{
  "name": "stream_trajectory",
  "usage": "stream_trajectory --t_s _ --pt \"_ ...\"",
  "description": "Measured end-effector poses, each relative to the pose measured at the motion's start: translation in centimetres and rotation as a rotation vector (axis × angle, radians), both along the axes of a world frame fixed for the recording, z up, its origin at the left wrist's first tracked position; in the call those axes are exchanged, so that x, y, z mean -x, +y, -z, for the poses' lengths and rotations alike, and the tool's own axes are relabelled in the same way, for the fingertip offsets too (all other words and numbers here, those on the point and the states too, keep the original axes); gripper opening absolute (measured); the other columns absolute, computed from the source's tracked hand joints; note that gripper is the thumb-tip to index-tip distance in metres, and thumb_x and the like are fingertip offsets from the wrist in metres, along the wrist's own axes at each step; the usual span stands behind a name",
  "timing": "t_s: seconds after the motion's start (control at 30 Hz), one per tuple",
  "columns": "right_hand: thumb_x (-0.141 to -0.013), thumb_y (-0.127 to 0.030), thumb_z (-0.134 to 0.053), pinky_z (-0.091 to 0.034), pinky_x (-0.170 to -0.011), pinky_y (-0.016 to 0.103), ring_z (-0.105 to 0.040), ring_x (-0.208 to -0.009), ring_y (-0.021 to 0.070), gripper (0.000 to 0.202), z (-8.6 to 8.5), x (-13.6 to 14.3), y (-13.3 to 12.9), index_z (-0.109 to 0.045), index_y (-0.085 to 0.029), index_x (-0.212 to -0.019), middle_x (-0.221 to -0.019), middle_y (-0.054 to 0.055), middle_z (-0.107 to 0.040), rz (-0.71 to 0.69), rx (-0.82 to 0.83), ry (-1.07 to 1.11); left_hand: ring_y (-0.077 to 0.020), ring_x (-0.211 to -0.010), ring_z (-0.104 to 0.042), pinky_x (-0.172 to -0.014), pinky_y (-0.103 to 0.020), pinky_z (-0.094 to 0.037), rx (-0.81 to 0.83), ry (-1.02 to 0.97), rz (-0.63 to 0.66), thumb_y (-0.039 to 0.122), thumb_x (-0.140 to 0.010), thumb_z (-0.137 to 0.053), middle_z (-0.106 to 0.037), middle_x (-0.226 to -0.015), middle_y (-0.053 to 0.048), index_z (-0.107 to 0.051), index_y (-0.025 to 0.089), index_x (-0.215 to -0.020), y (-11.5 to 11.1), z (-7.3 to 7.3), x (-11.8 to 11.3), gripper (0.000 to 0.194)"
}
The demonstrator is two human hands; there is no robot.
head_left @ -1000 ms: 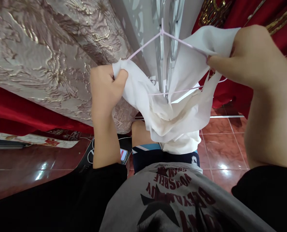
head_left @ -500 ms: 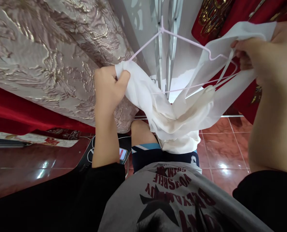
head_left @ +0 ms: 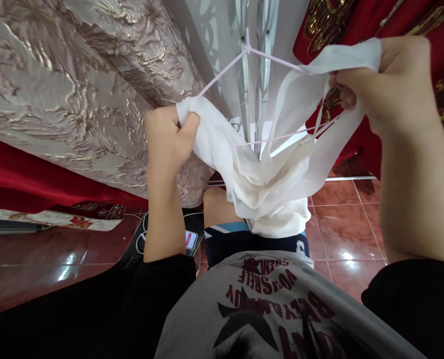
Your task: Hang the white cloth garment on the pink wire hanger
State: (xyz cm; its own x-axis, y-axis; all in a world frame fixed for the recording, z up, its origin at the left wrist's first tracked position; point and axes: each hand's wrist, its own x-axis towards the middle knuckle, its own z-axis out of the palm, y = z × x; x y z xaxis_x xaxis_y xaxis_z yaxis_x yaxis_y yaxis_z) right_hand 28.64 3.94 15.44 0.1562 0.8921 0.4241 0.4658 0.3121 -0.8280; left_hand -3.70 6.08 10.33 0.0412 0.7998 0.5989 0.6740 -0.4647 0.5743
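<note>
A thin white garment [head_left: 222, 149], sheer in parts, hangs stretched between my two hands, its lower folds bunched above my lap. My left hand [head_left: 169, 134] is closed on its left edge, at the left end of a pale pink hanger [head_left: 225, 71]. On the other side, my right hand [head_left: 382, 85] grips the garment's right edge, with the fingertips curled under the cloth. The hanger's left end goes into the white cloth; its right arm passes behind the sheer fabric, and its right tip is hidden near my right hand.
Metal rack bars [head_left: 260, 94] stand behind the hanger. Pinkish embossed fabric [head_left: 95, 89] drapes at the left, red cloth with gold trim [head_left: 405, 25] at the right. A phone [head_left: 191, 240] lies on a black seat [head_left: 197, 224] beside my leg. Red tiles [head_left: 349, 229] cover the floor.
My right hand has moved left, bringing its side of the white garment in over the hanger's right arm. The left hand stays nearly in place with its grip kept.
</note>
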Motion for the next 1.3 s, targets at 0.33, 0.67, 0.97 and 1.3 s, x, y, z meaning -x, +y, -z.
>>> stream_trajectory --t_s 0.33,0.67,0.97,1.3 --pt "-0.075 -0.003 -0.06 -0.025 -0.044 0.023 -0.037 -0.044 0.0028 0.025 -1.0 -0.7 -1.1 -0.056 -0.019 -0.056 -0.046 -0.004 -0.042 0.105 0.034 0.065 -0.0119 -0.058 -0.022 -0.057 -0.034 -0.013 0.042 -0.043 0.005 0.014 -0.082 -0.058 -0.02 -0.055 0.002 -0.029 0.019 -0.056 -0.1 0.3 -0.4 0.04" --pt "-0.066 0.004 -0.061 -0.019 -0.045 0.025 -0.032 -0.039 0.0025 0.025 0.5 -4.8 1.0 -0.055 -0.017 -0.052 -0.046 -0.003 -0.041 0.315 0.022 0.337 -0.0116 -0.057 -0.022 -0.056 -0.035 -0.013 0.016 0.004 0.004 0.017 -0.082 -0.057 -0.02 -0.057 0.002 -0.028 0.018 -0.055 -0.1 0.0 0.0 0.039" --pt "-0.072 0.005 -0.053 -0.021 -0.045 0.025 -0.031 -0.04 0.0041 0.026 0.4 -4.6 0.6 -0.064 -0.017 -0.064 -0.044 -0.004 -0.043 0.35 0.089 0.242 -0.0114 -0.056 -0.023 -0.055 -0.036 -0.014 0.012 0.013 -0.031 0.022 -0.083 -0.058 -0.022 -0.058 0.002 -0.03 0.019 -0.055 -0.4 -0.1 -0.1 0.04" --pt "-0.075 -0.01 -0.059 -0.012 -0.054 0.025 -0.02 -0.061 0.003 0.032 -1.2 -1.7 -2.5 -0.035 -0.014 -0.054 -0.061 -0.001 -0.02 0.194 -0.026 -0.358 -0.0107 -0.056 -0.023 -0.054 -0.033 -0.014 0.006 0.051 -0.048 0.023 -0.085 -0.056 -0.021 -0.058 0.004 -0.029 0.02 -0.057 -0.5 -0.2 0.0 0.039"
